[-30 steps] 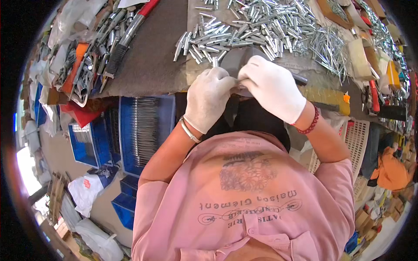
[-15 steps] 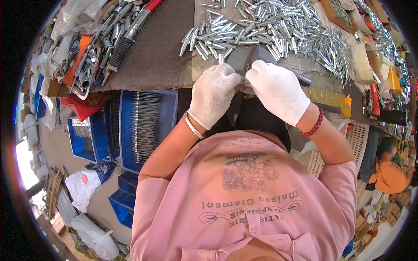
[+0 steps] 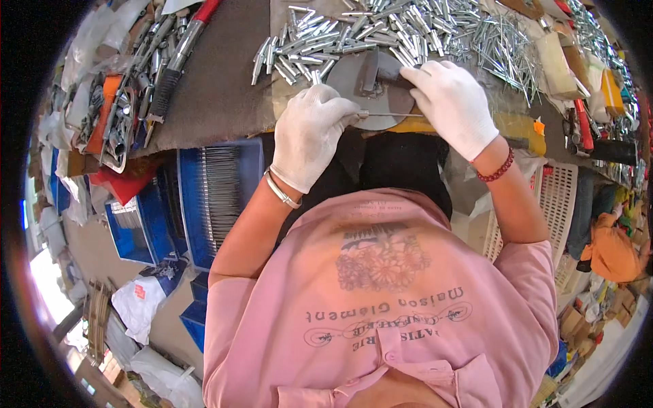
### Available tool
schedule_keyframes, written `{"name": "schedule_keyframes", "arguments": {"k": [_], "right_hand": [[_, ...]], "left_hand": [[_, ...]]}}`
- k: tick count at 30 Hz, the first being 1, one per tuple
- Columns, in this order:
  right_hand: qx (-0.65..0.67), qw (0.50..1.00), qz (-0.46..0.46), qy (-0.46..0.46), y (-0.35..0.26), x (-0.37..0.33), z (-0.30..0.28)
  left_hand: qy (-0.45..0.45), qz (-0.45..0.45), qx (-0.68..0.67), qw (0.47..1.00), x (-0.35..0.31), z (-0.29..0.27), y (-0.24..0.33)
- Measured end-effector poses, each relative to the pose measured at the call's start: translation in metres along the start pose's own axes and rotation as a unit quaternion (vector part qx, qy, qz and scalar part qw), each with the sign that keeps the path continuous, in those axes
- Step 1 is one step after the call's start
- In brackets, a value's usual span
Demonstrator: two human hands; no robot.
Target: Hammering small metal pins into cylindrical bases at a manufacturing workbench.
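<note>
My left hand, in a white knit glove, is closed on a metal rod. The thin rod points right, its thicker end at my fingertips. Below it lies a round grey metal disc at the bench edge. A dark hammer rests on the disc, its handle running right under my other hand. My right hand, gloved too, curls over that handle with thumb and forefinger on either side; the glove hides most of the handle. Several shiny metal sleeves lie heaped beyond the disc.
Thin metal pins are piled at the far right. Hand tools with a red-handled one crowd the bench's left side. Below stand blue bins of rods and a white perforated basket. Another person in orange is at far right.
My hands, together over the disc before, have moved apart. The right went rightward onto the hammer handle; the left holds the rod, now in plain sight. The view shifted slightly.
</note>
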State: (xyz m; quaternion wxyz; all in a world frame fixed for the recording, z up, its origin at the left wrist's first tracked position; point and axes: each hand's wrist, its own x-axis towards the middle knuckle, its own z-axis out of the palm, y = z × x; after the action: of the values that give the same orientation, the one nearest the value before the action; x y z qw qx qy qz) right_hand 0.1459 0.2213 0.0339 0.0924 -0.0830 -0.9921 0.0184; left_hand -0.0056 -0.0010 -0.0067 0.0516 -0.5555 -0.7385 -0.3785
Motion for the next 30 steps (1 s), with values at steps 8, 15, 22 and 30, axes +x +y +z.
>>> {"name": "schedule_keyframes", "arguments": {"k": [8, 15, 22, 30], "right_hand": [[0.252, 0.963, 0.081, 0.046, -0.028, -0.042, -0.026], [0.152, 0.985, -0.019, 0.078, -0.045, -0.059, -0.02], [0.31, 0.945, 0.102, 0.001, -0.027, -0.032, -0.019], [0.137, 0.988, 0.057, 0.041, -0.047, -0.034, -0.007]], "left_hand": [[0.008, -0.017, -0.027, 0.999, -0.001, -0.005, 0.007], [-0.007, -0.019, -0.043, 0.999, 0.0, -0.003, 0.004], [0.006, -0.018, -0.033, 0.999, 0.0, -0.005, 0.004], [0.016, -0.017, -0.059, 0.998, -0.006, -0.003, 0.002]]}}
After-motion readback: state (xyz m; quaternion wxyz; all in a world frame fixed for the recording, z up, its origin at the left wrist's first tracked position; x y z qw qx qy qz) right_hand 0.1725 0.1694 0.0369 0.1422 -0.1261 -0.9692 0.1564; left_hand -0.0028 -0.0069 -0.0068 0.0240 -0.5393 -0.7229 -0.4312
